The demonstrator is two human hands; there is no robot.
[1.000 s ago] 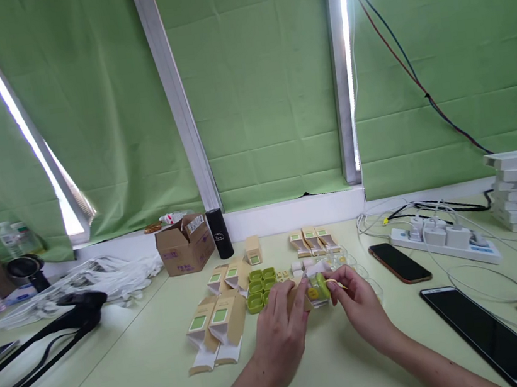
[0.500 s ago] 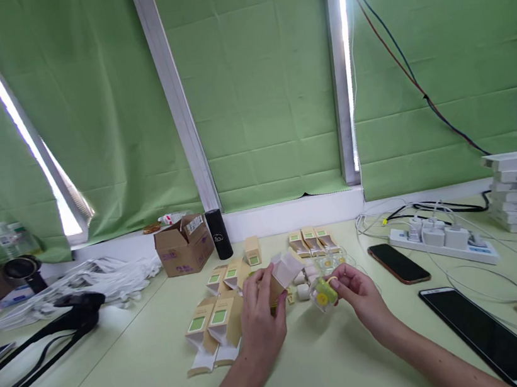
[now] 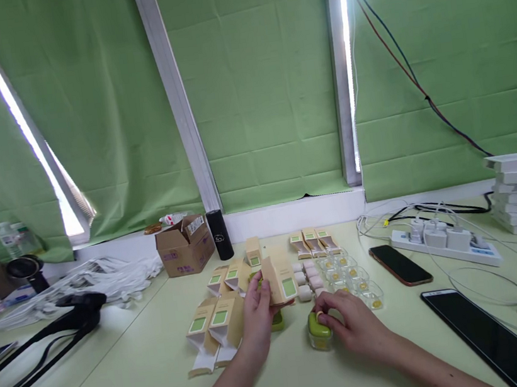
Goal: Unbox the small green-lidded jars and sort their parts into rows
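Note:
My left hand (image 3: 256, 314) grips a small beige carton (image 3: 279, 278) with a green window, held upright above the table. Fingers of my right hand (image 3: 351, 321) pinch the loop of a small green-lidded clear case (image 3: 319, 331), which is at the table surface. Part of another green item (image 3: 278, 321) shows beneath the carton. Between and behind the hands are rows of white and pink pieces (image 3: 304, 292) and several clear cases with yellow centres (image 3: 372, 296). Open beige cartons (image 3: 225, 318) lie left of my left hand.
Three cartons (image 3: 311, 242) stand at the back, near a brown box (image 3: 184, 247) and a black cylinder (image 3: 219, 234). Right are a phone (image 3: 400, 264), a tablet (image 3: 487, 335), a power strip (image 3: 446, 245) and cables. White straps (image 3: 108, 280) lie left.
The carton in my left hand has turned so its green window shows. My right hand has lowered the green case, now lid up, toward the front; the clear cases behind show more.

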